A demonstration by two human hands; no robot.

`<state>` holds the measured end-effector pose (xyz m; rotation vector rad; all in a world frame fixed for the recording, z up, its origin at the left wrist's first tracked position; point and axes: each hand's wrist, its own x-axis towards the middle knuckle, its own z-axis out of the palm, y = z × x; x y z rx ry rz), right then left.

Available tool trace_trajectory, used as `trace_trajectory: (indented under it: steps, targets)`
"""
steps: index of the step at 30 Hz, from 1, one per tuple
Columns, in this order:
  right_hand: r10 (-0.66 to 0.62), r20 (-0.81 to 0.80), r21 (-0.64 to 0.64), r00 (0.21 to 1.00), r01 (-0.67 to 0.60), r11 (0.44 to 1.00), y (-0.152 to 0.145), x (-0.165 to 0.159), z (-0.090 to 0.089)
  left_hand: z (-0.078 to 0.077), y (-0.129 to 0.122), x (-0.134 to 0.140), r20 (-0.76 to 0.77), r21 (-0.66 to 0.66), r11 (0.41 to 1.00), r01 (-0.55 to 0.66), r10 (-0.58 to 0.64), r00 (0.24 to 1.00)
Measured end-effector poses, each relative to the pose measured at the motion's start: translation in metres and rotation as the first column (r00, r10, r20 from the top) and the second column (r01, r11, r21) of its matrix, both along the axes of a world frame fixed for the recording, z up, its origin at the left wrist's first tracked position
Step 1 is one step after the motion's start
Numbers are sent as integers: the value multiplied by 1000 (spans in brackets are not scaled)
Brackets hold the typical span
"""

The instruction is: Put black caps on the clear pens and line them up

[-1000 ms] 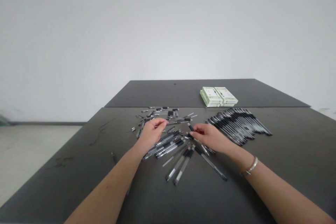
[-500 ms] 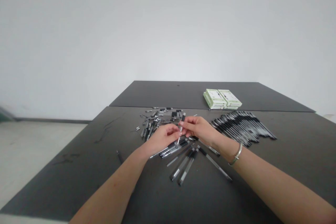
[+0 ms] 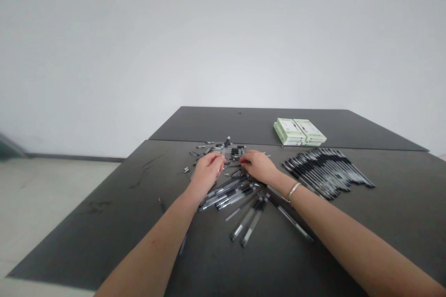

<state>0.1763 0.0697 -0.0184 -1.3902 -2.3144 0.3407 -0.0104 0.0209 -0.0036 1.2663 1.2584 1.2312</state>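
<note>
My left hand [image 3: 209,171] is closed round a clear-barrelled pen [image 3: 227,143], which points up and away with its black grip at the top. To its right, my right hand [image 3: 258,165] reaches down at the scattered pile of pen parts [image 3: 235,152], fingers curled together. What its fingertips hold, if anything, is hidden. Several loose pens [image 3: 237,195] lie fanned out on the table just in front of both hands. Beside my right wrist, a neat row of black-gripped pens [image 3: 324,169] lies side by side.
Stacked white and green boxes [image 3: 299,132] stand at the back right of the dark table [image 3: 114,222]. Small loose parts [image 3: 186,170] lie left of the pile. A single pen [image 3: 162,205] lies by my left forearm. A pale wall [image 3: 223,32] rises behind.
My hands have moved apart. The left hand has carried the pen left, and the right hand has let go of it and lowered onto the pile.
</note>
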Motion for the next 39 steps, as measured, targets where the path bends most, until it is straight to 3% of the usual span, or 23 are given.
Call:
trace_trajectory:
  steps: [6,13,20,22,25,29,32,39]
  targets:
    - [38,170,41,985,-46,998,8,-4,-5,0,-1,1,23,-6,1000,3,-3,1000]
    - [106,220,52,970,-120,991,8,-5,-4,-1,-1,2,43,4,1000,9,-9,999]
    - [36,66,22,997,-38,999,-14,16,7,1,-3,2,85,30,1000,-1,-1,996]
    - [62,-126,-76,990,-72,995,-24,26,10,1,-3,2,94,55,998,12,-17,995]
    - [48,-481,-202,876,-164,966,-37,36,15,-2,-3,1,90,107,993,59,-69,994]
    - [0,-763,-258,646,-305,917,-51,41,23,-9,-1,-1,98,137,985,101,-115,989]
    - [-49,-847,-287,529,-377,881,-59,42,27,-12,0,0,120,126,986,107,-122,985]
    - [-139,-875,-343,463,-391,854,-68,44,24,-11,-2,0,114,96,984,149,-159,981]
